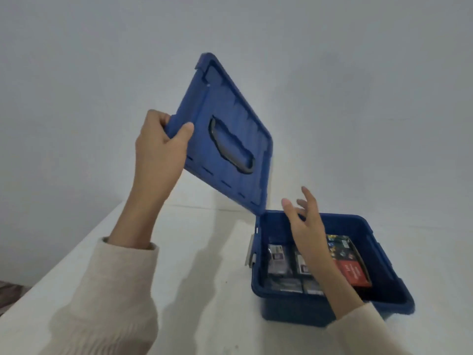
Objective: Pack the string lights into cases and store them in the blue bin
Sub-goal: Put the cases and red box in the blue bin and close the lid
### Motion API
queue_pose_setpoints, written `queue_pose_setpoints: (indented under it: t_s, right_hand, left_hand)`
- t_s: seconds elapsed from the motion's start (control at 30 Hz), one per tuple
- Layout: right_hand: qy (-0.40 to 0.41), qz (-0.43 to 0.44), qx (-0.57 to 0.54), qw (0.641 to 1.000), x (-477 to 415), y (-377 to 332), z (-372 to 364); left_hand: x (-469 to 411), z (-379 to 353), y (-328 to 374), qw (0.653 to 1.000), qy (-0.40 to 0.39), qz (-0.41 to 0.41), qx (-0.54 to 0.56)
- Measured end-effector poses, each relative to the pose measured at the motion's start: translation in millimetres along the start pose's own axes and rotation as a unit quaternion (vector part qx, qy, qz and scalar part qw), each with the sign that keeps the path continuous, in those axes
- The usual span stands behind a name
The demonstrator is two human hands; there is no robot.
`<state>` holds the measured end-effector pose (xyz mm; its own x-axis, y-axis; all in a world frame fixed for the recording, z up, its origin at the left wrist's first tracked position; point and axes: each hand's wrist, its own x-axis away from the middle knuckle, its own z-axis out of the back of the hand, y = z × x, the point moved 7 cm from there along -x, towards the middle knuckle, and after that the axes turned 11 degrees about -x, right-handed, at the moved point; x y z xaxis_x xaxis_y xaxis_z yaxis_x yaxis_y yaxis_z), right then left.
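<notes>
Print on the red box (354, 274) and the small packs (279, 260) is too blurred to read.

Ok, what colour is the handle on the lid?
Dark grey handle, set in the blue lid; it shows best in the head view.

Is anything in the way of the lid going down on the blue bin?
Yes. The right hand hangs open over the bin, its forearm crossing the front rim, just where the lid would land. The left hand grips the lid, tilted up beside the bin.
</notes>
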<state>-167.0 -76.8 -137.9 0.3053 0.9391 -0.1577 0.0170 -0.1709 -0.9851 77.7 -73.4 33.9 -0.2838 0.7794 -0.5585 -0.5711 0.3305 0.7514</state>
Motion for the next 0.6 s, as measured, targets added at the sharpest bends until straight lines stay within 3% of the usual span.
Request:
queue_pose_setpoints:
  t_s: [0.1, 0.2, 0.3, 0.37, 0.5, 0.6]
  right_hand:
    - [0.023, -0.029, -0.169, 0.985, -18, -30, 37]
    - [0.025, -0.039, -0.268, 0.962, -23, -50, 81]
    - [0.091, -0.066, -0.076, 0.991, -8, -42, 128]
    - [0.118, -0.081, 0.063, 0.988, 4, -27, 150]
    - [0.117, -0.107, 0.273, 0.949, 26, -2, 170]
    - [0.105, -0.122, 0.359, 0.919, 36, 6, 173]
  left_hand:
    - [17, -23, -9, 0.967, -0.052, 0.108, 0.223]
    - [49, -67, -27, 0.940, -0.163, 0.189, 0.231]
    - [83, -101, -52, 0.936, -0.260, 0.216, 0.103]
    - [101, -114, -68, 0.940, -0.289, 0.181, -0.015]
    - [130, -135, -83, 0.925, -0.322, 0.087, -0.182]
    - [139, -139, -84, 0.916, -0.302, 0.047, -0.258]
